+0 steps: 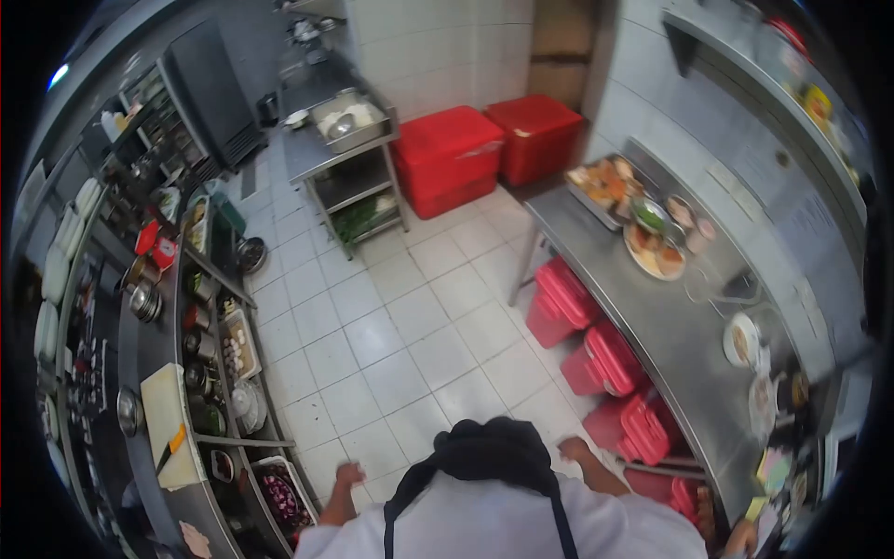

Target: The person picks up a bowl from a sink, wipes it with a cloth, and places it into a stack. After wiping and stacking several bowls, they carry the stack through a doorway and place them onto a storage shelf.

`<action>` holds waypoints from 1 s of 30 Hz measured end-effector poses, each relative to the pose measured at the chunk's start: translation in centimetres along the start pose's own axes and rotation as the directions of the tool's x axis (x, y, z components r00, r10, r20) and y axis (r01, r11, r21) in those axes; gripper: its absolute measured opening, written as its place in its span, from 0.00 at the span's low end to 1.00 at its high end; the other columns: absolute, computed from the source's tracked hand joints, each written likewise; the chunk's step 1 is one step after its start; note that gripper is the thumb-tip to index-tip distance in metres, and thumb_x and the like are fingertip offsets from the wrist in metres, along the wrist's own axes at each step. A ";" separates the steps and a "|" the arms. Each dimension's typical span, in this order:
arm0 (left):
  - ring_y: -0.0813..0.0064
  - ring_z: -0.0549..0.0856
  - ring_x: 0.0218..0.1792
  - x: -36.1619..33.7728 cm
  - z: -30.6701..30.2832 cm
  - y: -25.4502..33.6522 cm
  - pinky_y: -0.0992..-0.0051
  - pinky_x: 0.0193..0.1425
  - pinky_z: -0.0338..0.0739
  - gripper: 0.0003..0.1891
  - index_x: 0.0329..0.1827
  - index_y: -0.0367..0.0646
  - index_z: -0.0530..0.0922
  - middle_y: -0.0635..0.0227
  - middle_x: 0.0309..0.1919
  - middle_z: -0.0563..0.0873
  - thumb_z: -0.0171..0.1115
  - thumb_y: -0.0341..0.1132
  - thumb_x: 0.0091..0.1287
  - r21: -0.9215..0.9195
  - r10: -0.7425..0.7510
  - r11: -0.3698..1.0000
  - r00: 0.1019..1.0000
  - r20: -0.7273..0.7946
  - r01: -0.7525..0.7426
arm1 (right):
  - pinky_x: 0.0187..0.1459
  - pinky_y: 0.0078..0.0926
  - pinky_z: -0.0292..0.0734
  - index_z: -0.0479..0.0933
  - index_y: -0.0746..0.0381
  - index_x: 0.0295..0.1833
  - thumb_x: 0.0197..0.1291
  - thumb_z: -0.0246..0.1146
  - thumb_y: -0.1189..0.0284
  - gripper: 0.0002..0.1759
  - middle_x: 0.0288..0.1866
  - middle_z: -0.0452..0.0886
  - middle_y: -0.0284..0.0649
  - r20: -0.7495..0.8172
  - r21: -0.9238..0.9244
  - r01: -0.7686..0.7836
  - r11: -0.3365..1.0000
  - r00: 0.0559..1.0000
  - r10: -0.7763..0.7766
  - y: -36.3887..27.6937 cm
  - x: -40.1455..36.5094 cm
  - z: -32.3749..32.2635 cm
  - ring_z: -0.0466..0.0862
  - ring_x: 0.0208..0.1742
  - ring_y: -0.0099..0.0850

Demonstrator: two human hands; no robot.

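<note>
Left, an orange-handled knife [175, 440] lies on a rectangular cream board [161, 401]; right, lidded red plastic bins [610, 361] stand beneath a long steel table [643, 312]; ahead, 2 boxy red coolers [447, 160].

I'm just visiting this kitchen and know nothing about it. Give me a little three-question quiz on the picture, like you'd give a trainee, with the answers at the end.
1. Where does the orange-handled knife lie?
2. True or false: the camera wearer's left hand is touching that knife.
3. What colour are the large lidded boxes side by side on the tiled floor?
a) blue
b) red
c) green

Key:
1. On the pale cutting board, at the left of the picture.
2. False; the hand is well apart from it.
3. b) red.
</note>
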State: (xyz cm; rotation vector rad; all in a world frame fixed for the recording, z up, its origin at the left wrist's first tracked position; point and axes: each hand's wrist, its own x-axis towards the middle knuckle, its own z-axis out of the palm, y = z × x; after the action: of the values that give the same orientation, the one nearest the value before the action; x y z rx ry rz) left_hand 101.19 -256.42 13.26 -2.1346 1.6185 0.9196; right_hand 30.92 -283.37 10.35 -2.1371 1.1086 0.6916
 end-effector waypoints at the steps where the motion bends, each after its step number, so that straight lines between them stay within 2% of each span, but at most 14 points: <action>1: 0.55 0.90 0.40 4.2 -4.0 -1.8 0.56 0.46 0.84 0.26 0.47 0.43 0.86 0.49 0.41 0.90 0.70 0.55 0.54 0.038 0.091 0.995 0.990 -0.109 -0.087 | 0.43 0.43 0.84 0.85 0.61 0.38 0.64 0.59 0.58 0.17 0.39 0.88 0.45 0.002 -0.027 0.031 0.999 1.000 -0.030 2.0 -0.8 2.5 0.88 0.37 0.43; 2: 0.62 0.90 0.38 7.3 -8.9 -2.4 0.62 0.42 0.85 0.22 0.49 0.41 0.84 0.52 0.38 0.90 0.68 0.51 0.63 -0.408 0.102 0.902 0.988 -0.114 -0.140 | 0.43 0.43 0.83 0.85 0.61 0.38 0.64 0.59 0.58 0.17 0.39 0.88 0.45 0.083 0.059 -0.053 0.997 0.995 0.048 2.3 -1.9 2.8 0.88 0.37 0.43; 4: 0.69 0.89 0.37 10.5 -20.5 2.4 0.68 0.38 0.84 0.21 0.52 0.40 0.82 0.58 0.38 0.89 0.61 0.51 0.72 -0.897 -0.215 0.422 0.976 0.045 0.135 | 0.43 0.44 0.83 0.85 0.60 0.38 0.63 0.59 0.58 0.17 0.39 0.88 0.46 0.250 0.326 -0.377 0.867 0.919 0.305 1.8 -1.5 0.2 0.88 0.38 0.44; 9: 0.70 0.86 0.35 17.9 -30.8 6.6 0.70 0.37 0.81 0.26 0.56 0.41 0.79 0.62 0.42 0.88 0.59 0.58 0.74 -0.811 0.123 0.584 0.984 0.131 0.035 | 0.44 0.45 0.82 0.86 0.59 0.38 0.62 0.59 0.57 0.17 0.38 0.88 0.47 0.314 0.518 -0.520 0.679 0.854 0.414 1.0 8.4 -9.1 0.88 0.41 0.46; 10: 0.77 0.82 0.29 18.0 -31.1 7.7 0.76 0.31 0.76 0.23 0.49 0.41 0.83 0.67 0.33 0.85 0.62 0.55 0.74 -0.825 0.075 0.554 0.980 0.184 0.112 | 0.44 0.46 0.82 0.86 0.59 0.38 0.62 0.59 0.57 0.17 0.38 0.88 0.47 0.294 0.527 -0.493 0.693 0.870 0.395 1.4 11.0 -11.3 0.88 0.42 0.46; 14: 0.80 0.79 0.27 18.7 -36.1 11.6 0.78 0.28 0.72 0.20 0.46 0.41 0.83 0.70 0.29 0.82 0.62 0.52 0.74 -0.836 0.043 0.512 0.966 0.254 0.197 | 0.44 0.47 0.81 0.86 0.58 0.37 0.61 0.60 0.57 0.17 0.37 0.87 0.48 0.028 0.451 -0.235 0.861 0.968 0.250 3.4 24.4 -19.6 0.87 0.44 0.48; 18: 0.83 0.76 0.24 21.3 -46.1 12.2 0.79 0.26 0.68 0.17 0.43 0.41 0.84 0.73 0.26 0.80 0.63 0.49 0.74 -0.840 -0.017 0.493 0.968 0.251 0.227 | 0.46 0.49 0.79 0.85 0.59 0.40 0.66 0.55 0.55 0.21 0.39 0.87 0.51 -0.326 0.149 0.141 0.979 0.942 -0.086 0.0 41.9 -40.8 0.86 0.45 0.51; 19: 0.84 0.76 0.24 22.5 -49.1 12.2 0.80 0.26 0.67 0.17 0.42 0.41 0.84 0.74 0.25 0.79 0.63 0.48 0.74 -0.844 -0.030 0.484 0.968 0.247 0.231 | 0.47 0.50 0.79 0.84 0.60 0.41 0.69 0.54 0.54 0.22 0.42 0.86 0.52 -0.275 0.347 0.079 0.935 0.961 0.021 -2.2 44.9 -47.8 0.86 0.46 0.52; 20: 0.85 0.75 0.23 24.0 -52.1 12.1 0.80 0.25 0.66 0.16 0.41 0.41 0.84 0.75 0.24 0.78 0.64 0.47 0.74 -0.849 -0.042 0.475 0.970 0.241 0.232 | 0.46 0.44 0.81 0.84 0.61 0.46 0.72 0.54 0.54 0.22 0.42 0.87 0.49 -0.517 0.392 0.296 0.871 0.854 -0.057 -4.3 46.0 -54.5 0.88 0.43 0.48; 22: 0.86 0.74 0.22 27.5 -58.2 11.9 0.81 0.24 0.65 0.15 0.39 0.41 0.85 0.76 0.22 0.77 0.64 0.46 0.74 -0.854 -0.057 0.469 0.973 0.225 0.225 | 0.43 0.37 0.82 0.84 0.61 0.48 0.72 0.58 0.54 0.20 0.38 0.88 0.44 -0.431 0.684 0.344 0.643 0.902 -0.024 -7.9 49.1 -66.5 0.89 0.35 0.37; 23: 0.87 0.73 0.22 30.0 -61.5 11.7 0.82 0.23 0.64 0.15 0.39 0.41 0.85 0.77 0.21 0.76 0.64 0.45 0.74 -0.851 -0.061 0.475 0.973 0.221 0.223 | 0.47 0.41 0.81 0.84 0.59 0.47 0.67 0.62 0.58 0.16 0.40 0.88 0.46 -0.473 0.657 0.370 0.657 0.881 -0.023 -9.3 49.6 -72.5 0.87 0.44 0.46; 27: 0.89 0.71 0.21 41.6 -74.1 9.9 0.83 0.23 0.62 0.10 0.37 0.41 0.85 0.80 0.20 0.75 0.65 0.39 0.72 -0.904 -0.006 0.355 0.968 0.251 0.237 | 0.48 0.42 0.81 0.84 0.57 0.47 0.67 0.61 0.60 0.14 0.42 0.88 0.45 -0.606 0.477 0.346 0.808 0.795 0.017 -6.5 58.9 -82.2 0.87 0.44 0.46; 28: 0.89 0.72 0.23 44.2 -77.1 9.7 0.83 0.24 0.64 0.09 0.39 0.43 0.86 0.80 0.23 0.78 0.65 0.38 0.71 -0.877 0.114 0.479 0.990 0.080 0.016 | 0.48 0.42 0.81 0.84 0.57 0.47 0.67 0.61 0.60 0.14 0.43 0.88 0.45 -0.603 0.483 0.305 0.821 0.796 0.059 -4.4 60.7 -82.9 0.87 0.44 0.47; 30: 0.89 0.75 0.28 50.0 -84.7 11.4 0.81 0.28 0.68 0.10 0.46 0.43 0.87 0.80 0.30 0.84 0.67 0.39 0.69 -0.846 0.055 0.530 0.992 0.114 0.068 | 0.45 0.40 0.83 0.84 0.59 0.47 0.67 0.62 0.64 0.12 0.39 0.86 0.46 -0.552 0.618 0.345 0.706 0.830 0.078 -0.5 63.6 -83.8 0.87 0.39 0.43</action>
State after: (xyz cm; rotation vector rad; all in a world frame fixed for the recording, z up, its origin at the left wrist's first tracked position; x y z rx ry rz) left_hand 124.00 -347.22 45.45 -2.5344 1.1643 2.1537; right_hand 77.28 -377.01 22.61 -1.7090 1.2062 -0.4365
